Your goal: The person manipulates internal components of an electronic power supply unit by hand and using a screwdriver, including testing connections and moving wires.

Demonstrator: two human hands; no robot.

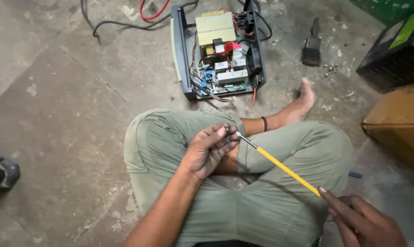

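Hands at work over crossed legs: the left hand (pixel 209 153) pinches a small part at its fingertips, the right hand (pixel 360 219) grips a yellow-handled tool (pixel 280 166) whose tip meets it, demanding steady aim, the opened electronic unit (pixel 220 50) beyond.

Concrete floor (pixel 70 114) bears opened power unit (pixel 220 50), brush (pixel 311 48), perhaps screws (pixel 330 69).

Dim, flat, even light over the concrete floor (pixel 65 105), shadows faint and soft, no glare; centre fairly sharp, right hand (pixel 362 222) at lower edge slightly blurred, corners a touch darker.
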